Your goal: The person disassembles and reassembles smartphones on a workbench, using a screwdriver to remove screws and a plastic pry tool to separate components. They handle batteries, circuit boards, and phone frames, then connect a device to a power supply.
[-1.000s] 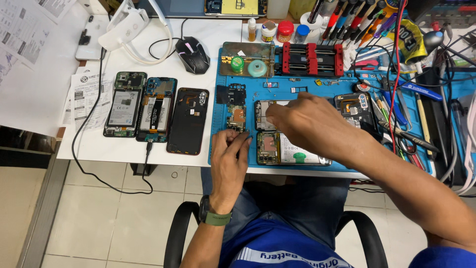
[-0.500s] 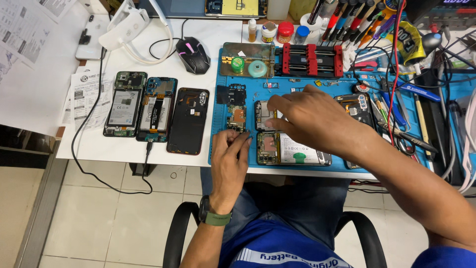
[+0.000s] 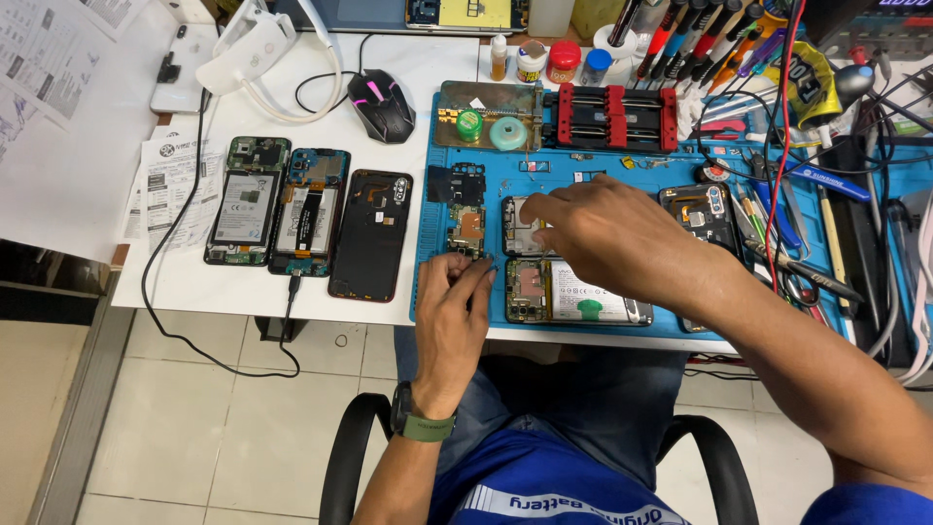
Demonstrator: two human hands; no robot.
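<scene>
Opened phone (image 3: 575, 292) with battery exposed lies flat near the front edge of the blue work mat (image 3: 622, 170), just right of the mat's centre line. A small circuit board (image 3: 467, 231) lies just left of it, a second opened phone body (image 3: 518, 226) directly behind it.

Left hand (image 3: 453, 313) comes up from the lap, palm down, fingertips bunched at the front end of the circuit board; fingers curled together as if pinching, but what they grip, if anything, is too small to make out. Green-strapped watch (image 3: 421, 421) on that wrist.

Right hand (image 3: 603, 231) reaches in from the right, forearm running diagonally across the mat, palm down, fingers bent and pointing left over the second phone body. It covers most of that body; whether the fingers hold anything cannot be told.

Right forearm hides the mat's right front part. Another phone shell (image 3: 702, 214) partly shows behind it.

Left of the mat, on the white table (image 3: 428, 68): three disassembled phones (image 3: 303, 222) side by side, a mouse (image 3: 382, 104), paper sheets (image 3: 167, 180). A red and black clamp fixture (image 3: 610, 115) sits at the mat's back; a tool clutter (image 3: 807, 224) lies to the right. Tiled floor and chair arms below.
</scene>
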